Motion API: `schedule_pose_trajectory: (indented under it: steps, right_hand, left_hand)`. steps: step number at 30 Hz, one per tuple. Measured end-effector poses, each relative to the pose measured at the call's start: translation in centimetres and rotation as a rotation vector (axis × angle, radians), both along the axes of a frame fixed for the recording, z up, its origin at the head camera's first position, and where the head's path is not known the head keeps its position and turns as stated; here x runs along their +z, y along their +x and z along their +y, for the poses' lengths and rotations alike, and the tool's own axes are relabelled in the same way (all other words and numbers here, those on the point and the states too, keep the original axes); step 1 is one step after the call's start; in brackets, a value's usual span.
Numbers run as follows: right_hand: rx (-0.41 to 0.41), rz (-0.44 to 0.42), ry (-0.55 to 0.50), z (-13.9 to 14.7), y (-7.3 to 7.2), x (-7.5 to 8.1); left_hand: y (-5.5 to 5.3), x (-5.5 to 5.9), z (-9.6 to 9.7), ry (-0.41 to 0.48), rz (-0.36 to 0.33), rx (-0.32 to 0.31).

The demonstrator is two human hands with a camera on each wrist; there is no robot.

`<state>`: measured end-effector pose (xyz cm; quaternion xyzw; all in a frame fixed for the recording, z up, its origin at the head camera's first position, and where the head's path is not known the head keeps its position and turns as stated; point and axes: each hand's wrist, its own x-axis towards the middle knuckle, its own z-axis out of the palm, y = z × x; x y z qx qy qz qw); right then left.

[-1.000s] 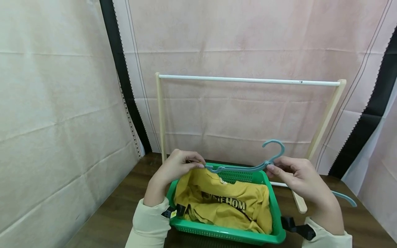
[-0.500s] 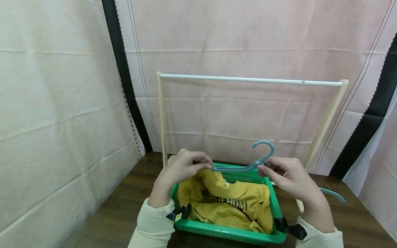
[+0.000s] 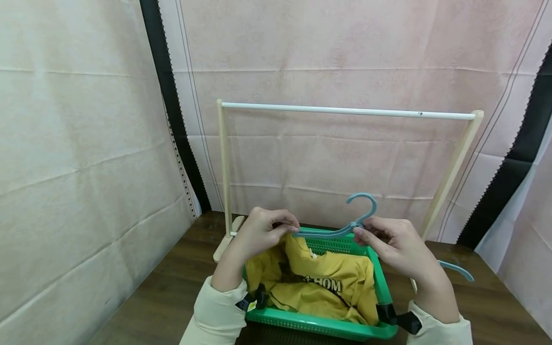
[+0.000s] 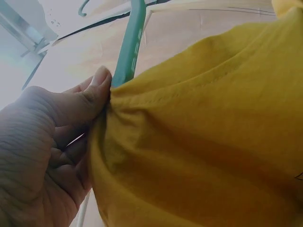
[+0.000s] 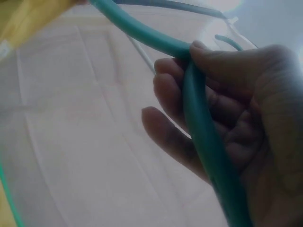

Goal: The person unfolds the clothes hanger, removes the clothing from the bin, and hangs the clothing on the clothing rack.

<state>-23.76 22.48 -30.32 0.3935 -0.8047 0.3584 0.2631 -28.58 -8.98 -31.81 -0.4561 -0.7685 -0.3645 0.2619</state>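
Observation:
My right hand (image 3: 396, 244) pinches a blue-green clothes hanger (image 3: 329, 234) just under its hook, thumb and fingers at the joint. The hanger's far arm passes below my right wrist and shows again on the right. My left hand (image 3: 267, 235) pinches the neckline of a yellow shirt (image 3: 319, 287) between thumb and fingers. In the left wrist view the hanger's other end (image 4: 128, 61) reaches down to the shirt's neck edge at my left fingertips, its tip hidden by the cloth. Most of the shirt, printed with dark letters, lies in a green basket (image 3: 319, 326).
Behind the basket stands a clothes rack with a white rail (image 3: 345, 111) and pale wooden posts (image 3: 453, 175). One rack foot (image 3: 228, 239) rests on the brown table (image 3: 155, 287) left of the basket. Fabric walls (image 3: 345, 52) enclose the back and sides.
The hanger and my right hand have moved left, toward my left hand. My left hand has shifted slightly right with the shirt's neckline, and the hanger's end now sits at the neck edge.

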Motion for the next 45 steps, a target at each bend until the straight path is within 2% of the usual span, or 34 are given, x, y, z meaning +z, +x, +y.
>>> schedule_pose_trajectory:
  steps: [4, 7, 12, 15, 21, 27, 32, 36, 39, 45]
  right_hand:
    - [0.024, -0.036, 0.022, -0.7, 0.0, 0.0]
    - [0.032, -0.071, 0.073, -1.6, -0.2, 0.1]
    - [-0.011, -0.013, 0.083, -2.4, -0.2, 0.2]
    - [-0.017, 0.025, 0.044, -2.0, -0.1, 0.0]
    - [-0.034, 0.05, -0.01, -1.2, -0.1, -0.2]
    - [-0.05, 0.075, -0.015, -0.5, -0.2, -0.3]
    - [-0.042, 0.082, -0.016, -0.5, -0.2, 0.0]
    - [-0.054, 0.098, -0.01, -0.9, -0.2, 0.2]
    - [-0.061, 0.103, -0.009, -1.2, -0.1, 0.3]
    - [-0.032, 0.074, 0.009, -2.2, -0.1, 0.3]
  left_hand:
    - [0.1, 0.0, 0.7, 0.037, 0.088, 0.04]
    - [0.4, 0.2, 1.3, 0.051, 0.098, 0.013]
    - [0.8, 0.4, 1.9, 0.004, -0.003, -0.096]
    - [0.8, 0.3, 1.5, -0.013, -0.061, -0.109]
    - [0.4, 0.1, 1.0, -0.034, -0.1, -0.079]
    - [0.3, -0.1, 0.6, -0.149, -0.125, -0.013]
    - [0.3, -0.1, 0.6, -0.153, -0.101, 0.066]
    - [0.3, 0.1, 0.6, -0.138, -0.075, 0.085]
    - [0.4, 0.2, 0.8, -0.115, -0.059, 0.07]
    - [1.0, 0.3, 2.0, -0.078, -0.036, -0.029]
